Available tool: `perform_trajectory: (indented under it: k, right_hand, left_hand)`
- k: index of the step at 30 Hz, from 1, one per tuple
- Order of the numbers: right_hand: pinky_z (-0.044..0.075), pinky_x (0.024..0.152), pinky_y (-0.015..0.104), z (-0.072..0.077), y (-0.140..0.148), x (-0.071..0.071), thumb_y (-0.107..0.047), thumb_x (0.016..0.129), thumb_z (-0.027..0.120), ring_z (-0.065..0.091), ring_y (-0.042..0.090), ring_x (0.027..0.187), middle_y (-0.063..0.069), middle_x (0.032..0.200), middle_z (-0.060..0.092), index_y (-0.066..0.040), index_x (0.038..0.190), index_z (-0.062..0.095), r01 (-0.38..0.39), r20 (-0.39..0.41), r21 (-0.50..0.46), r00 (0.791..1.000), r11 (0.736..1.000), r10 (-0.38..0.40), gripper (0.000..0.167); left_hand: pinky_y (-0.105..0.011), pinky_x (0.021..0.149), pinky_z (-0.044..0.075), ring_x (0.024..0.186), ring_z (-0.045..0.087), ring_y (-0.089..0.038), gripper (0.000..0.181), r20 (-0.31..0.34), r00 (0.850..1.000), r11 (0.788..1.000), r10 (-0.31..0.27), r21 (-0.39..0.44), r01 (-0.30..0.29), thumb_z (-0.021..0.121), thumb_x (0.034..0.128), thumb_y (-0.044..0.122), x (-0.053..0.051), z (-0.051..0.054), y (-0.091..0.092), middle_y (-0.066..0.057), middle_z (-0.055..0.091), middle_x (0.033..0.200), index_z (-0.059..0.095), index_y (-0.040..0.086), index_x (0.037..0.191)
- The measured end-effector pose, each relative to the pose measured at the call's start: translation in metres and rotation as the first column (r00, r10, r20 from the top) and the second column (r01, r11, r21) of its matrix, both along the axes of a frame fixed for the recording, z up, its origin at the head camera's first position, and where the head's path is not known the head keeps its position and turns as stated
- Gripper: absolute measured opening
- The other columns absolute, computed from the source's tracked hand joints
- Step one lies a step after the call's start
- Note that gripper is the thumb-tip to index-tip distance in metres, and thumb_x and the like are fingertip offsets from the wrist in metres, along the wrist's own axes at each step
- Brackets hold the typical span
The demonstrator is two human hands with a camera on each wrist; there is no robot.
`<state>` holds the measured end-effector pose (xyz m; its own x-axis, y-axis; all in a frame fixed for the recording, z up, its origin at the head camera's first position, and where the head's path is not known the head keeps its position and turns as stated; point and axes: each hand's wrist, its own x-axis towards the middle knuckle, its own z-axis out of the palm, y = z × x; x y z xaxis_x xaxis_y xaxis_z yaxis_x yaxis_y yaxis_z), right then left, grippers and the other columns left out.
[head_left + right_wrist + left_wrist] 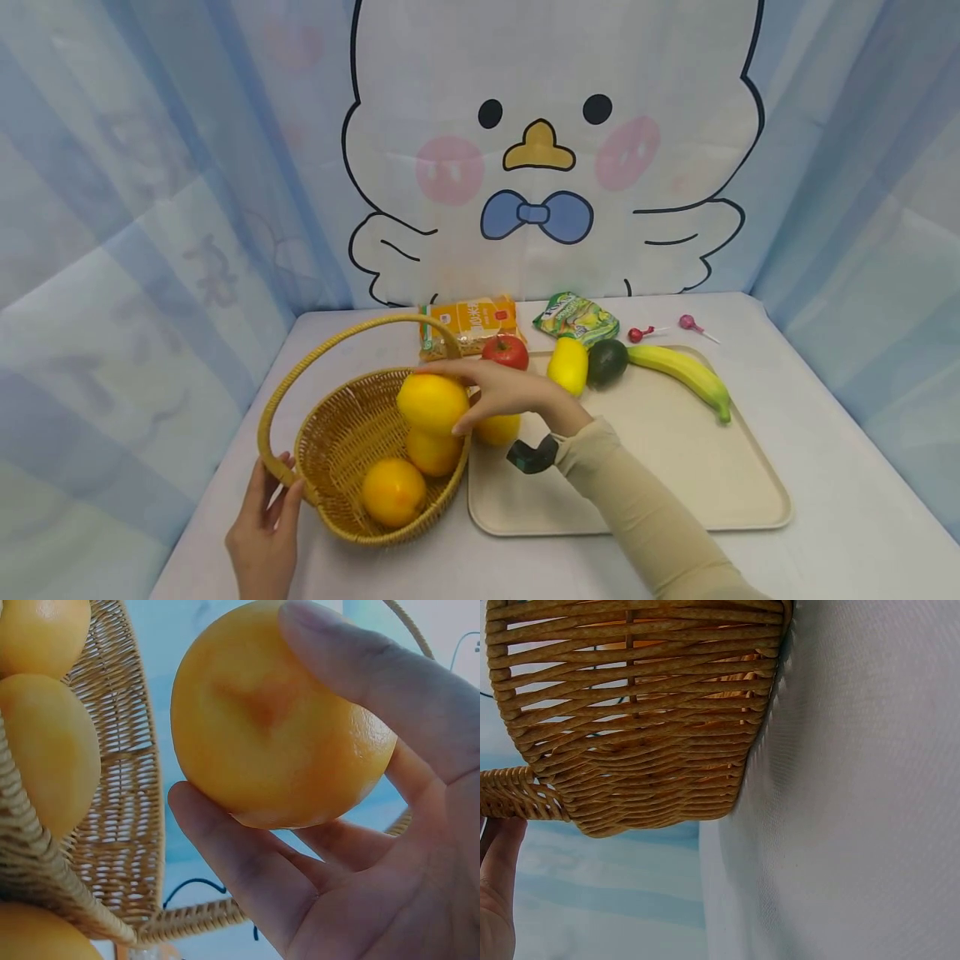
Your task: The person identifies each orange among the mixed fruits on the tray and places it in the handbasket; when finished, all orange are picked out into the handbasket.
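Observation:
My right hand (498, 387) holds a round yellow fruit (432, 404) over the right side of a wicker basket (341, 425). In the right wrist view, the thumb and fingers curl around this fruit (277, 727), which has a dimple facing the camera. Inside the basket lie an orange-coloured round fruit (393, 492) and another yellow fruit (435, 454), partly covered by the held one. My left hand (262, 533) grips the lower left end of the basket's handle (322, 346). The left wrist view shows the basket's woven side (645, 727) resting on the white cloth.
A beige tray (637, 492) right of the basket bears a yellow fruit (498, 428) beside my hand, an oblong yellow fruit (567, 367), an avocado (607, 363), a banana (682, 373) and an apple (506, 352). Behind are an orange packet (472, 321), a green packet (576, 318) and two lollipops (637, 334).

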<state>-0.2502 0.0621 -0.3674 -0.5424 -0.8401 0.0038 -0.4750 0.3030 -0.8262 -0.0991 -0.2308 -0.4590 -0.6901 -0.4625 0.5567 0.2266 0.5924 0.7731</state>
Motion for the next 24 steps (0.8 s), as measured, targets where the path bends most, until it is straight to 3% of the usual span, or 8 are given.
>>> perform_trajectory:
  k: [4, 8, 24]
  right_hand:
    - [0.043, 0.109, 0.034, -0.002, -0.007, -0.001, -0.028, 0.077, 0.078, 0.041, 0.012, 0.129, -0.013, 0.151, 0.034, -0.039, 0.144, 0.034, -0.005, -0.009, 0.009, 1.000, 1.000, 0.005, 0.081]
    - [0.035, 0.116, 0.036, -0.003, -0.013, -0.002, -0.028, 0.077, 0.078, 0.038, 0.012, 0.133, -0.014, 0.150, 0.034, -0.038, 0.144, 0.033, -0.008, -0.014, 0.014, 1.000, 1.000, 0.009, 0.081]
    - [0.037, 0.115, 0.034, -0.006, -0.032, -0.004, -0.027, 0.079, 0.076, 0.037, 0.012, 0.133, -0.011, 0.150, 0.035, -0.032, 0.147, 0.031, -0.061, -0.028, 0.005, 0.998, 0.998, 0.061, 0.082]
  left_hand:
    - [0.000, 0.082, 0.049, 0.104, 0.054, 0.018, 0.063, 0.013, 1.000, 1.000, 0.006, 0.004, -0.006, 0.067, 0.0833, -0.002, 0.000, 0.000, 0.000, 0.007, 0.063, 0.119, 0.049, 0.025, 0.137]
    - [-0.001, 0.082, 0.050, 0.104, 0.055, 0.016, 0.063, 0.004, 1.000, 1.000, -0.005, 0.015, 0.005, 0.067, 0.0830, -0.003, 0.000, 0.000, 0.000, 0.016, 0.061, 0.118, 0.050, 0.023, 0.137]
    - [-0.001, 0.084, 0.049, 0.103, 0.052, 0.020, 0.061, 0.043, 0.999, 1.000, 0.008, 0.025, -0.009, 0.067, 0.0840, -0.001, 0.000, 0.000, 0.000, 0.013, 0.062, 0.119, 0.049, 0.023, 0.138]
